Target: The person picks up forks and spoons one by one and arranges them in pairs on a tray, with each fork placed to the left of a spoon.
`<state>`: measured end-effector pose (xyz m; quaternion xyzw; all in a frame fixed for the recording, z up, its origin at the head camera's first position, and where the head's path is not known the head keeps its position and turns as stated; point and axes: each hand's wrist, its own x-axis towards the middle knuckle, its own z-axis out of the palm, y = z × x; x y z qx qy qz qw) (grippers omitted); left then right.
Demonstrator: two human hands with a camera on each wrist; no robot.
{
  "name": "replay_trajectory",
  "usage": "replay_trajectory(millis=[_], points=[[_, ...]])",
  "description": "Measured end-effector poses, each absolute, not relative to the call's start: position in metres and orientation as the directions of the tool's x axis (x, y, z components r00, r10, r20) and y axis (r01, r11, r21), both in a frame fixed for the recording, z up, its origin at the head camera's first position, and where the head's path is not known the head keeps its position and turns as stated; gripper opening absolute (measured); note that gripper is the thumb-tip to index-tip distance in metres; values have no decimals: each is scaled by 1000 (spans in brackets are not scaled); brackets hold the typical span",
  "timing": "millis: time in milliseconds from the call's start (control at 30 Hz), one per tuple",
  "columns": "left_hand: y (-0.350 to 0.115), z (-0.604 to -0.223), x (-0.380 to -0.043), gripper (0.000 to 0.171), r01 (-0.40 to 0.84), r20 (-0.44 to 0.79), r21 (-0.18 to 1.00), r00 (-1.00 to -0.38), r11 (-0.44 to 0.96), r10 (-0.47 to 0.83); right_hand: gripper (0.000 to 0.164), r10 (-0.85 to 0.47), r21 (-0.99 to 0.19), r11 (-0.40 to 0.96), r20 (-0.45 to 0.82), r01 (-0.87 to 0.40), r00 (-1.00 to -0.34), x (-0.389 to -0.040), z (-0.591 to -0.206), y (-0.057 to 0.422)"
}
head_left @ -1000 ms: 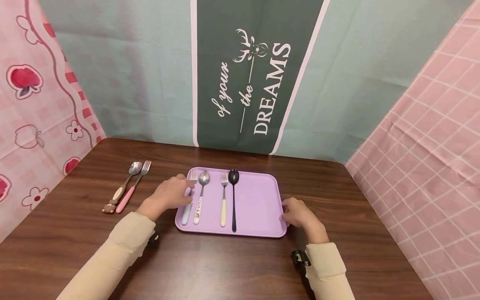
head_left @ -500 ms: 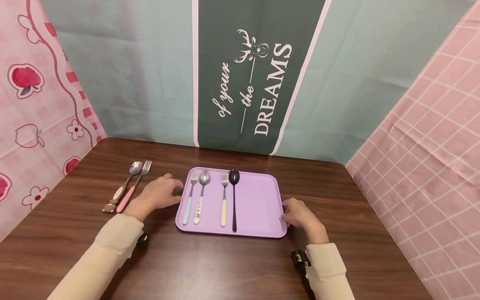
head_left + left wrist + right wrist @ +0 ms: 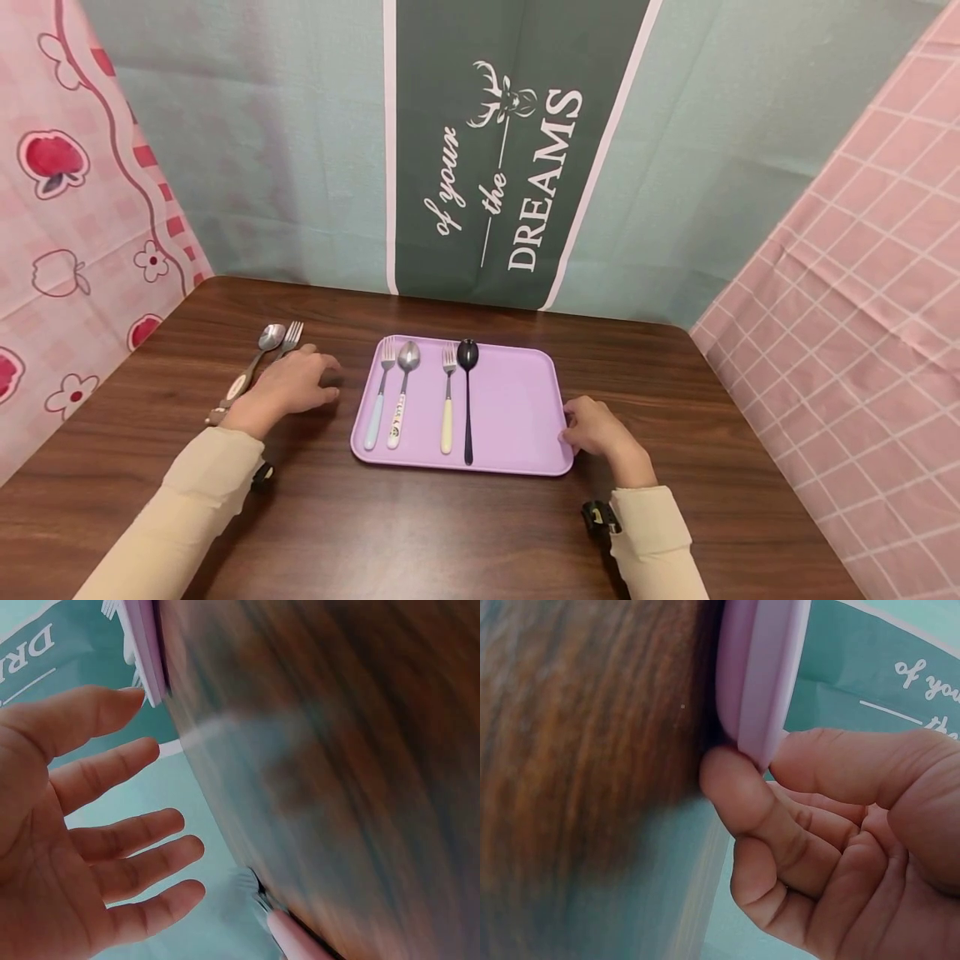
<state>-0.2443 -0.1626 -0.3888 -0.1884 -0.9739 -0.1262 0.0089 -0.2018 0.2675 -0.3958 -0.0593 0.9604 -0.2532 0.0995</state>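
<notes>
A light purple tray (image 3: 517, 408) lies on the wooden table. My right hand (image 3: 600, 435) pinches its right edge between thumb and fingers, as the right wrist view shows. On the tray lie a blue-handled fork (image 3: 375, 417), a spoon with a patterned white handle (image 3: 397, 417), a yellow-handled fork (image 3: 447, 417) and a long black spoon (image 3: 468, 400). My left hand (image 3: 288, 385), fingers spread and holding nothing, hovers left of the tray. It hides most of a pink-handled fork (image 3: 289, 934). Beside that fork lies a spoon with a brown bear handle (image 3: 240, 384).
The dark wooden table (image 3: 420, 533) reaches to a grey-green printed curtain (image 3: 300, 167) at the back. Pink patterned cloth (image 3: 67, 250) hangs at the left, and pink checked cloth (image 3: 847, 333) at the right.
My left hand has moved left, from over the blue-handled fork on the tray to above the pink-handled fork. The right hand keeps its grip on the tray, which has not moved.
</notes>
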Motion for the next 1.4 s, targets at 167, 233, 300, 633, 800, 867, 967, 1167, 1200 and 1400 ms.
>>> replay_trajectory(millis=[167,233,300,633,800,867,967,1167,1200,1400], points=[[-172,-389,-242,36,359,76,229,-933,905,351,32,-167,-493,868,-160,-67,-973,-202,-397,267],[-175,-389,-240,36,358,81,225,-934,906,348,32,-170,-495,866,-160,-70,-972,-203,-397,267],[-179,-388,-239,36,352,78,228,-936,908,343,31,-174,-497,865,-156,-75,-972,-202,-397,267],[-191,-385,-237,36,329,36,265,-943,907,331,33,-161,-489,870,-178,-54,-971,-203,-396,267],[-198,-386,-236,37,305,-1,276,-948,911,318,39,-171,-481,875,-188,-61,-967,-202,-393,267],[-200,-386,-235,38,294,-19,276,-950,915,311,41,-178,-479,876,-194,-65,-965,-202,-393,267],[-202,-387,-234,38,292,-37,279,-949,915,314,41,-183,-479,875,-202,-66,-962,-202,-393,267],[-207,-387,-233,38,265,-72,326,-950,907,304,40,-180,-482,874,-201,-63,-963,-202,-394,267],[-208,-387,-233,38,258,-79,332,-951,907,299,40,-181,-482,874,-200,-64,-963,-202,-394,267],[-210,-388,-231,17,282,-84,313,-943,907,322,39,-196,-481,873,-188,-84,-962,-202,-395,267]])
